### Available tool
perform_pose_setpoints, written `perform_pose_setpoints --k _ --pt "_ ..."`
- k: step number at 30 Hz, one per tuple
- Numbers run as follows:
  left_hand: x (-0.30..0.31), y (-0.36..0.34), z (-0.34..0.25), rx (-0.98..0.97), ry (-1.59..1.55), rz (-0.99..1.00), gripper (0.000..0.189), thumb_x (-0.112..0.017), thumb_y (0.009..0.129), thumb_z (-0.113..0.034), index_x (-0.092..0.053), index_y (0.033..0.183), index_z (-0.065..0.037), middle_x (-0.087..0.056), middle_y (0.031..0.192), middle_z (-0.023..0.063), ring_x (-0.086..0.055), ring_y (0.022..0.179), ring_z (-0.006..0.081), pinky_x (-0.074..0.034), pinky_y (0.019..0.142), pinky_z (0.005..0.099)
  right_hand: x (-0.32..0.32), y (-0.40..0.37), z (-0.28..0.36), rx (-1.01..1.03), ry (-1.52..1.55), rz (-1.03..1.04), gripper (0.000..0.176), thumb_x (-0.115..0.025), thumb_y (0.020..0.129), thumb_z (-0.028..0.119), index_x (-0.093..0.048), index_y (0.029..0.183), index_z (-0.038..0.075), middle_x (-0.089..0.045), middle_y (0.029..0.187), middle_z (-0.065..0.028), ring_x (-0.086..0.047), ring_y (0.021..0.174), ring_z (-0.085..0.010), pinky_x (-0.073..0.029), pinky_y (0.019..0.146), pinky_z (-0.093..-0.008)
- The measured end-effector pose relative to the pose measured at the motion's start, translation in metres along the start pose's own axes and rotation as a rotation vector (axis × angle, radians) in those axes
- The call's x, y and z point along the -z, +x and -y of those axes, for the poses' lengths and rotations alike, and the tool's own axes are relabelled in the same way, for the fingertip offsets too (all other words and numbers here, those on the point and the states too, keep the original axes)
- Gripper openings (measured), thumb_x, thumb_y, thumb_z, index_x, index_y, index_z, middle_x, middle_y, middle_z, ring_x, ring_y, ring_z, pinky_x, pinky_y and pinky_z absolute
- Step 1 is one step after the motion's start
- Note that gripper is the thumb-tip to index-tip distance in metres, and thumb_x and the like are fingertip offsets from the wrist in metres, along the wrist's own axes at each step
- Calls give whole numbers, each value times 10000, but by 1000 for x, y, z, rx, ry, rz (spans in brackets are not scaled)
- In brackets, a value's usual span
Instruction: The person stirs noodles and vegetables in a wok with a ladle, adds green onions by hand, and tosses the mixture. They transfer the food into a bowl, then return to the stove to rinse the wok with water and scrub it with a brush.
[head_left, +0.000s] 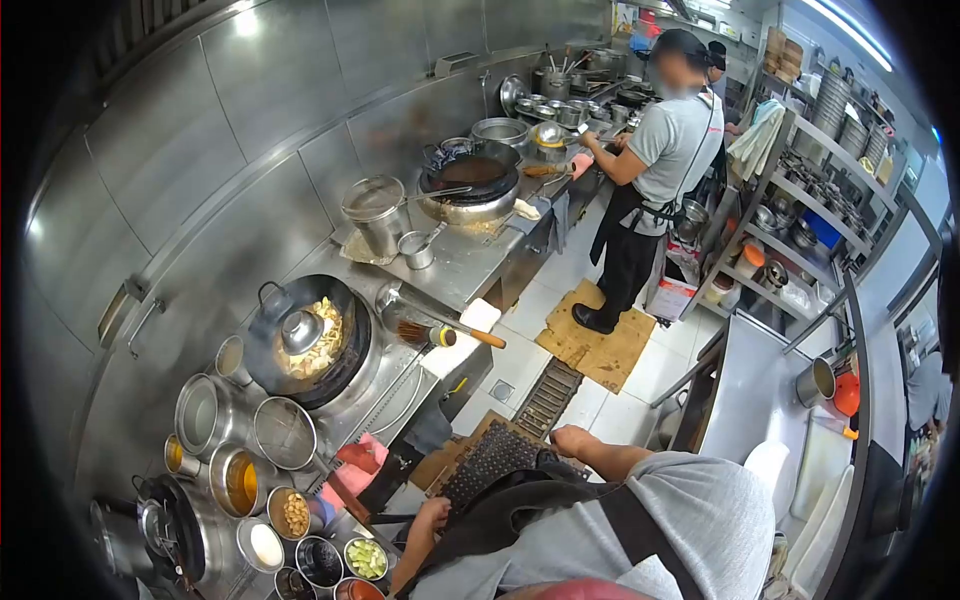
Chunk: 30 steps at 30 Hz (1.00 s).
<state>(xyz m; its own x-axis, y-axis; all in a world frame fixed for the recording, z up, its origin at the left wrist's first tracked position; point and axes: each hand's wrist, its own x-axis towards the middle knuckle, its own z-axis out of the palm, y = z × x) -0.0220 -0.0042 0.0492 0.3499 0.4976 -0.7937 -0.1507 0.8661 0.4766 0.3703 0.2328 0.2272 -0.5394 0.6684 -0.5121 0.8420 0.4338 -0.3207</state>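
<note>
Below-right of the round black metal wok (262,345), left hand (434,513) and right hand (572,440) curled, hold unclear; beside wok, wooden-handled steel ladle (432,313) overhangs steel surface (468,270): bump could drop it.

No text, label, brand, number or sign can be read for certain; the red mark on the co-worker's grey shirt (680,140) is too small to make out, and whatever is printed on the pale box (670,299) near that person's legs is too blurred to tell
</note>
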Motion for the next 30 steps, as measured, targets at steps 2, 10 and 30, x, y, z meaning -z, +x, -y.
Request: perform_pose_setpoints --k 2,10,30 --pt "-58 -38 -65 -84 -164 -576 124 -581 848 -207 -608 806 -93 -617 693 79 -578 615 181 -438 473 294 10 0 3 29 13 -39 290 -564 812 295 -676 990 96 -669 958 -175 -625 939 -358 -498 827 -446" --pt "-78 -3 -102 -192 13 -521 195 -557 847 -141 -627 1025 -101 -622 846 38 -633 812 165 -509 629 300 16 -5 -55 -24 82 -75 304 -573 828 326 -669 1000 94 -670 967 -169 -628 935 -357 -502 828 -444" --pt "-93 84 -61 18 977 -526 276 -569 785 -206 -674 987 -49 -666 961 157 -644 914 312 -495 771 396 72 27 -199 -160 56 -68 318 -586 834 360 -679 971 87 -671 954 -168 -625 933 -354 -497 836 -440"
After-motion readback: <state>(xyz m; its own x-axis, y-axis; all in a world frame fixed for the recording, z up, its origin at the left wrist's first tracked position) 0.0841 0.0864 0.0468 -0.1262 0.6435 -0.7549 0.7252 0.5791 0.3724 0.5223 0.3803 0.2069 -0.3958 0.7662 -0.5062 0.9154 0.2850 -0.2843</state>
